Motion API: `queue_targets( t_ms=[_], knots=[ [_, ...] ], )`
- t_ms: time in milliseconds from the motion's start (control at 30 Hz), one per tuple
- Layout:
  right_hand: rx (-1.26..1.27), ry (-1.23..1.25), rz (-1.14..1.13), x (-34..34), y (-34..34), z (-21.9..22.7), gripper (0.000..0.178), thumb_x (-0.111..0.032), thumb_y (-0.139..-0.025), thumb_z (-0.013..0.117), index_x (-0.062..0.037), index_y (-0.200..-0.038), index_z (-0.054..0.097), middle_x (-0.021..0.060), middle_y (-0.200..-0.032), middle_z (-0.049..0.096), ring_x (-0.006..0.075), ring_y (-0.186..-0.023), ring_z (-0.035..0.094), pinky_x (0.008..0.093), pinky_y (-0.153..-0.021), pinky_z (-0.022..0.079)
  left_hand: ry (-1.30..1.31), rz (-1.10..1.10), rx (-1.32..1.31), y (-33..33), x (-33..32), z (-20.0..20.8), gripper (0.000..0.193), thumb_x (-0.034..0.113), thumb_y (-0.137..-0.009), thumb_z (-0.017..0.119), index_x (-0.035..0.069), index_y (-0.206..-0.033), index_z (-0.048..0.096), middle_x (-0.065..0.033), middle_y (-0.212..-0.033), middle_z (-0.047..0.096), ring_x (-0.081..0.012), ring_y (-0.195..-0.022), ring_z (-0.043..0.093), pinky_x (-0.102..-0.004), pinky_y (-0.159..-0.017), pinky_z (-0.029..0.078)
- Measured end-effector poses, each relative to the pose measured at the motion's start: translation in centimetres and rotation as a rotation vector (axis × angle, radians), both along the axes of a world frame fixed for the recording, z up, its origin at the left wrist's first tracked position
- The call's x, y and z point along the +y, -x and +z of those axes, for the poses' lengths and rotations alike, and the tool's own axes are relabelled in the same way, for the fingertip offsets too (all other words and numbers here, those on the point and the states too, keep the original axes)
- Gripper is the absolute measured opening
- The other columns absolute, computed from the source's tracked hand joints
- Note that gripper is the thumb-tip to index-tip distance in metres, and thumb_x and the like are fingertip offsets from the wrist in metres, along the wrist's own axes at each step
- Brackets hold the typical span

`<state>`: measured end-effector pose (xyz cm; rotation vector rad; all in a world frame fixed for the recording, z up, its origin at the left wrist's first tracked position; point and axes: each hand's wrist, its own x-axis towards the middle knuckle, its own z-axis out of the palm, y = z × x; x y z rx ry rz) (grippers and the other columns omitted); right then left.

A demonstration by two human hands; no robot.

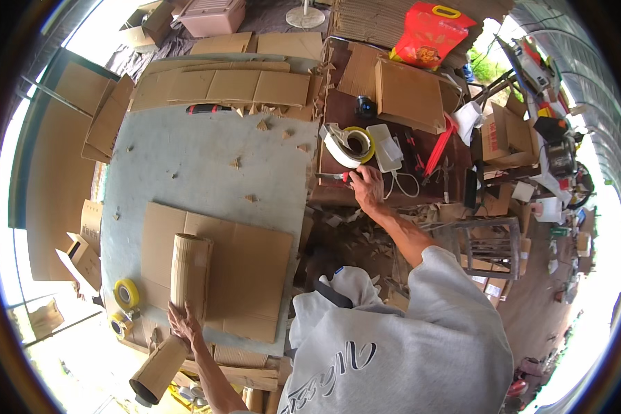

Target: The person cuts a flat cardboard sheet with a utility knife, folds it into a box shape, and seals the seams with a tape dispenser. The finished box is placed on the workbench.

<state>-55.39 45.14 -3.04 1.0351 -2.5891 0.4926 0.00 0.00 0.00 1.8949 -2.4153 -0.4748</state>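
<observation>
My left hand (185, 323), its fingers spread, touches the near end of an upper rolled cardboard tube (192, 265). That tube lies on a creased flat cardboard sheet (252, 276) on the grey table (207, 155). Just below the hand, a second brown cardboard roll (157, 371) sticks out at the table's near left corner. My right hand (368, 188) reaches to the front edge of the dark red side table (341, 117). Its fingers are closed on a red-and-black handled tool (339, 177) with a thin metal end. The tool's exact kind is unclear.
Yellow tape rolls (125, 294) sit at the table's left edge. Long cardboard strips (221, 86) lie along the far side, with small scraps nearby. Beside my right hand are a large tape roll (348, 146), a clear plastic tray (383, 153) and a cardboard box (410, 93).
</observation>
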Motion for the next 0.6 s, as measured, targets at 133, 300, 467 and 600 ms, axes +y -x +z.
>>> queue_targets(
  t_ms=[133, 300, 467, 600],
  knots=[
    [-0.052, 0.061, -0.132, -0.5, 0.7, 0.4, 0.032, -0.012, -0.073, 0.086, -0.0077, -0.097, 0.066, 0.0068, -0.1, 0.057, 0.0306, -0.099, 0.058, 0.0485, -0.087, 0.045, 0.005, -0.002, -0.018, 0.0, 0.6, -0.4, 0.087, 0.071, -0.092, 0.055, 0.02, -0.161, 0.038, -0.0191, -0.161, 0.038, -0.039, -0.149, 0.031, -0.0585, -0.121, 0.018],
    [-0.11, 0.216, -0.166, -1.9, 2.0, 0.0, 0.033, -0.015, -0.072, 0.089, -0.0075, -0.093, 0.064, 0.0071, -0.095, 0.061, 0.0317, -0.092, 0.06, 0.0479, -0.082, 0.047, 0.016, -0.005, -0.015, 0.9, 0.4, 0.3, 0.087, 0.071, -0.092, 0.055, 0.021, -0.16, 0.039, -0.0189, -0.161, 0.038, -0.0389, -0.149, 0.031, -0.058, -0.121, 0.019],
    [0.048, 0.148, -0.344, 3.3, 6.1, 3.8, 0.024, -0.001, -0.074, 0.074, -0.0083, -0.092, 0.06, 0.013, -0.096, 0.064, 0.0361, -0.09, 0.06, 0.0498, -0.08, 0.047, 0.036, 0.011, -0.041, 0.9, 0.8, 0.1, 0.087, 0.072, -0.092, 0.056, 0.022, -0.161, 0.038, -0.0189, -0.162, 0.037, -0.0402, -0.15, 0.03, -0.0577, -0.121, 0.018],
    [-0.042, -0.025, -0.665, 12.2, 13.2, -0.6, 0.04, -0.007, -0.074, 0.076, -0.0078, -0.113, 0.065, 0.0169, -0.114, 0.065, 0.0394, -0.109, 0.061, 0.0488, -0.094, 0.05, 0.024, 0.007, -0.035, 1.5, 0.6, 0.1, 0.084, 0.069, -0.093, 0.056, 0.022, -0.161, 0.038, -0.0202, -0.162, 0.037, -0.0405, -0.15, 0.03, -0.0579, -0.122, 0.018]
  ],
)
